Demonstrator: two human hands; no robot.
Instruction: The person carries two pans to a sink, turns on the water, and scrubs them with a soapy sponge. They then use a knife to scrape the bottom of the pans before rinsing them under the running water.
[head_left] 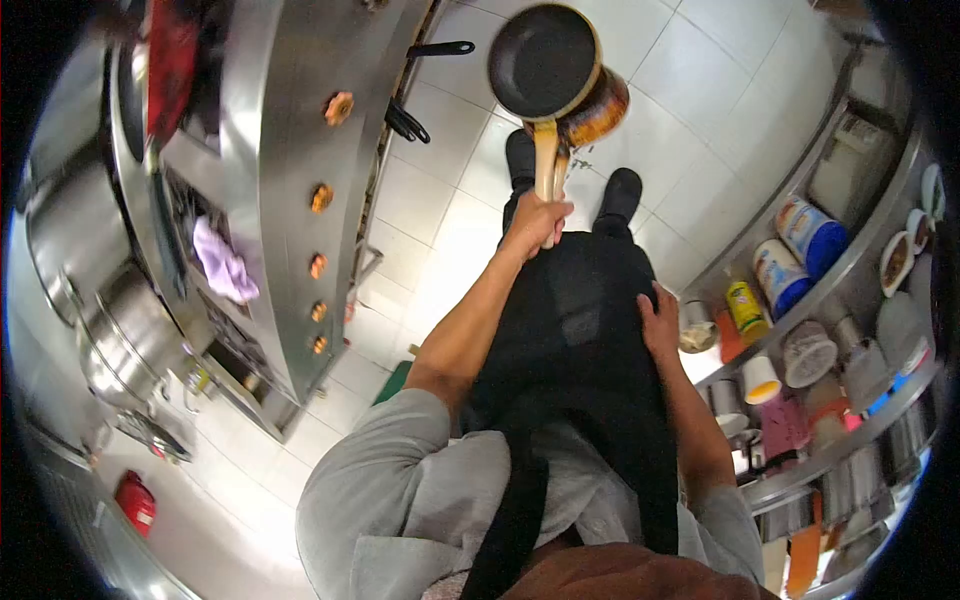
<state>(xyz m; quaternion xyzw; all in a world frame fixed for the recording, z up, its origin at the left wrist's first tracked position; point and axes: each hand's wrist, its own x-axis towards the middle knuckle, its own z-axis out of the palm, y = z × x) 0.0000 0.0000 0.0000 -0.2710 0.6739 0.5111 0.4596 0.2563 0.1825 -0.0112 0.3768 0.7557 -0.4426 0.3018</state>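
My left hand (537, 226) is closed round the pale handles of two frying pans. The upper pan (545, 62) shows its dark round inside, with a light rim. Beneath it, partly covered, is a second pan (601, 108) with a brown, scorched side. Both are held out over the tiled floor in front of my shoes. My right hand (660, 318) hangs beside the black apron (580, 330), fingers apart, with nothing in it.
A steel stove (290, 180) with orange knobs stands on the left, pan handles (440, 48) jutting from it. Steel shelves with bottles (782, 275), cups and containers curve along the right. A red extinguisher (136, 503) is at the lower left.
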